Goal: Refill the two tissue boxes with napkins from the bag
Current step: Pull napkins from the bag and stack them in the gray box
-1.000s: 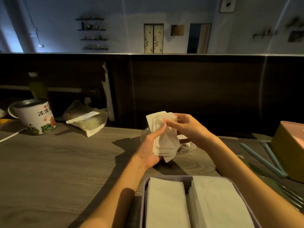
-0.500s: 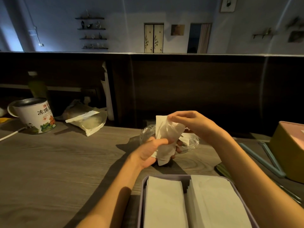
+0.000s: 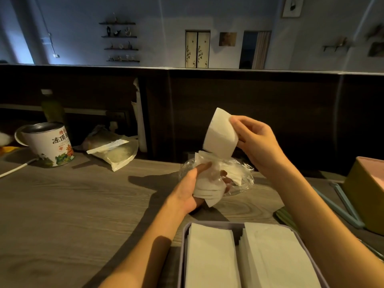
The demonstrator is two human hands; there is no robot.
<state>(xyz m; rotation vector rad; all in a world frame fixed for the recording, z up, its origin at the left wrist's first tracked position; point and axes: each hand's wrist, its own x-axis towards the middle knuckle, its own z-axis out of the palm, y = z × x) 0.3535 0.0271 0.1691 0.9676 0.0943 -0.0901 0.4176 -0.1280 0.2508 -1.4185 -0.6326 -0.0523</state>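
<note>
My left hand [image 3: 190,187] grips a stack of white napkins [image 3: 207,191] just above the wooden table, in front of a clear plastic bag [image 3: 242,175] that holds more napkins. My right hand [image 3: 256,142] pinches a single curved white napkin [image 3: 220,135] and holds it up above the stack. A grey-lilac tissue box [image 3: 181,256] sits at the near edge, holding two rows of folded napkins. A second box [image 3: 365,194], yellow with a pink top, stands at the right edge.
A white printed tin [image 3: 49,145] and a sealed pouch [image 3: 115,151] sit at the back left, a white cable [image 3: 14,169] beside them. Light blue bars [image 3: 340,206] lie by the yellow box. A dark wall panel [image 3: 270,113] backs the table.
My right hand has lifted one napkin up and away from the stack. My left hand has lowered the stack slightly toward the table and bag.
</note>
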